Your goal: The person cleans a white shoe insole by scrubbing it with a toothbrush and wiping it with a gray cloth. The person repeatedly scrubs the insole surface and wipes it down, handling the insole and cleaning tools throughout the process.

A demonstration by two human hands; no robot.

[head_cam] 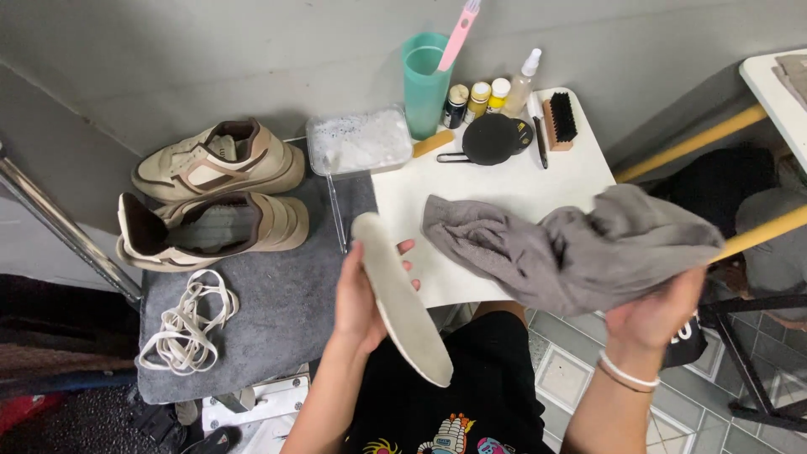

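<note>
Holding a pale cream foam insole (399, 298), the left hand (360, 304) is raised in front of the body with the palm turned inward and the fingers closed around the insole's edge. The insole is long and flat, it stands tilted with the toe end up over the edge of the white tabletop (504, 189). The right hand (656, 315) is lifted at the right side, palm up, fingers closed on a crumpled grey cloth (563, 248) that hangs toward the insole but is just apart from it. On the grey felt mat (277, 311) at the left lie two beige sneakers (214, 197) and loose white laces (189, 324).
</note>
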